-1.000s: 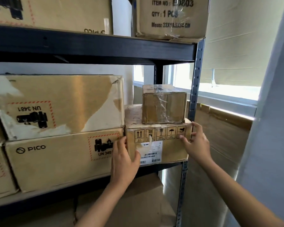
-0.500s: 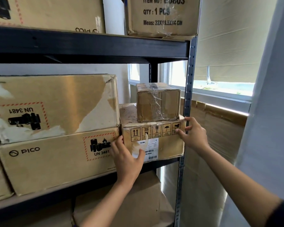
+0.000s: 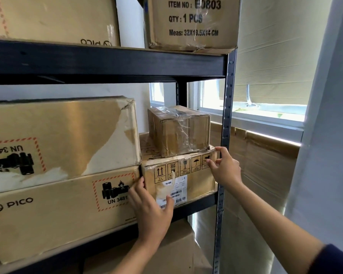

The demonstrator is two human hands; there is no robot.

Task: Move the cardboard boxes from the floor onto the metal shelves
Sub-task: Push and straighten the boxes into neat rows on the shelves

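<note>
A cardboard box with handling symbols and a shipping label (image 3: 199,183) sits at the right end of the middle metal shelf (image 3: 194,204). A smaller box wrapped in clear tape (image 3: 178,131) rests on top of it. My left hand (image 3: 151,211) presses flat against the labelled box's front lower left, fingers straight at its left edge and thumb on the label. My right hand (image 3: 225,170) touches the box's upper right front corner with extended fingers, next to the shelf's grey upright post (image 3: 226,115).
Two large PICO boxes (image 3: 57,210) are stacked tight against the labelled box's left. More boxes, one marked ITEM NO (image 3: 192,22), sit on the upper shelf beam (image 3: 107,62). Another box (image 3: 166,254) lies on the shelf below. A window with a blind (image 3: 269,56) is at the right.
The labelled box with the small box on it has slid a little deeper into the shelf. Both hands stayed on its front face and followed it.
</note>
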